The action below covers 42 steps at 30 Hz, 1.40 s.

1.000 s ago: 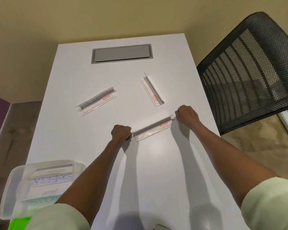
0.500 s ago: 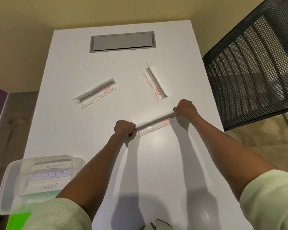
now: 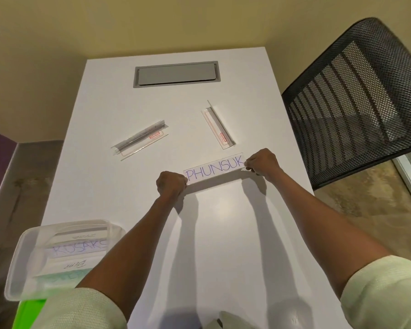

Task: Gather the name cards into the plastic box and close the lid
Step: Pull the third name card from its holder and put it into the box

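A clear name card [image 3: 215, 170] reading PHUNSUK is lifted off the white table [image 3: 223, 233], its written face tilted toward me. My left hand [image 3: 171, 184] grips its left end and my right hand [image 3: 262, 163] pinches its right end. Two more clear name cards lie flat farther back: one [image 3: 140, 140] at centre left, one [image 3: 218, 125] at centre right. The clear plastic box [image 3: 59, 257] sits at the table's near left corner with several cards inside, partly hidden by my left forearm. No lid can be made out.
A grey cable hatch [image 3: 176, 74] is set into the table's far end. A black mesh chair [image 3: 356, 98] stands close to the table's right edge. Something bright green [image 3: 26, 312] lies under the box. Walls close in behind and to the left.
Both hands have raised the nearest card off the table and turned it up, so its PHUNSUK face now shows. The other two cards have not moved.
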{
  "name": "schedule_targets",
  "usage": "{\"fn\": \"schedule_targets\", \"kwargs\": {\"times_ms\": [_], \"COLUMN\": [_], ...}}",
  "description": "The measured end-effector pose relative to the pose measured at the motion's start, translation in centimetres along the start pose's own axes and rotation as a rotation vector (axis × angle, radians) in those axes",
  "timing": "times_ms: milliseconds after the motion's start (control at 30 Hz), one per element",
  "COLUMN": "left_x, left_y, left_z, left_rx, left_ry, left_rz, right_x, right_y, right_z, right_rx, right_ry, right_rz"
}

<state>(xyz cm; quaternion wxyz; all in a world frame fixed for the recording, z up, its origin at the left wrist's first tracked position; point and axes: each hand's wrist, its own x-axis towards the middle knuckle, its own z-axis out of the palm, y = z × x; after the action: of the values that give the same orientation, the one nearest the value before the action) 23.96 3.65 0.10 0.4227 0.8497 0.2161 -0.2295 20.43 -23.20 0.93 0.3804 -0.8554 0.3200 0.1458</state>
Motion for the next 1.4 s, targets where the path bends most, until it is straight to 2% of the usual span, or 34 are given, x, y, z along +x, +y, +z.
{"fn": "schedule_targets", "kwargs": {"times_ms": [100,233,433,700,833,1067,1233,1333,1400], "left_x": [-0.4,0.1,1.6,2.4,2.3,2.1,1.7,1.6,1.6], "left_y": [-0.6,-1.4,-2.6,-4.1,-4.4,-4.6,-4.5,-4.4,-4.4], "left_z": [-0.3,-0.6,-0.2,0.3,0.3,0.6,0.3,-0.5,-1.1], "left_rx": [0.048,0.074,0.108,0.167,0.192,0.195,0.184,0.219,0.278], "left_ry": [0.067,0.091,0.106,0.084,0.089,0.032,0.099,0.097,0.062], "left_rz": [0.098,0.185,0.229,0.274,0.306,0.251,0.250,0.351,0.490], "right_x": [-0.9,-1.5,-2.2,-2.1,-2.6,-3.6,-3.2,-3.0,-3.0], "right_y": [0.9,1.9,2.9,3.8,4.3,4.4,4.5,4.6,5.0], "right_z": [0.5,1.3,3.4,5.2,5.9,6.3,5.9,5.2,4.6], "right_rx": [0.118,0.133,0.301,0.083,0.085,0.030,-0.023,-0.077,-0.224], "right_ry": [0.027,-0.011,0.023,0.084,0.062,0.055,0.027,0.093,0.157], "right_rz": [0.012,0.025,0.065,-0.061,-0.058,-0.099,-0.076,-0.130,-0.291]}}
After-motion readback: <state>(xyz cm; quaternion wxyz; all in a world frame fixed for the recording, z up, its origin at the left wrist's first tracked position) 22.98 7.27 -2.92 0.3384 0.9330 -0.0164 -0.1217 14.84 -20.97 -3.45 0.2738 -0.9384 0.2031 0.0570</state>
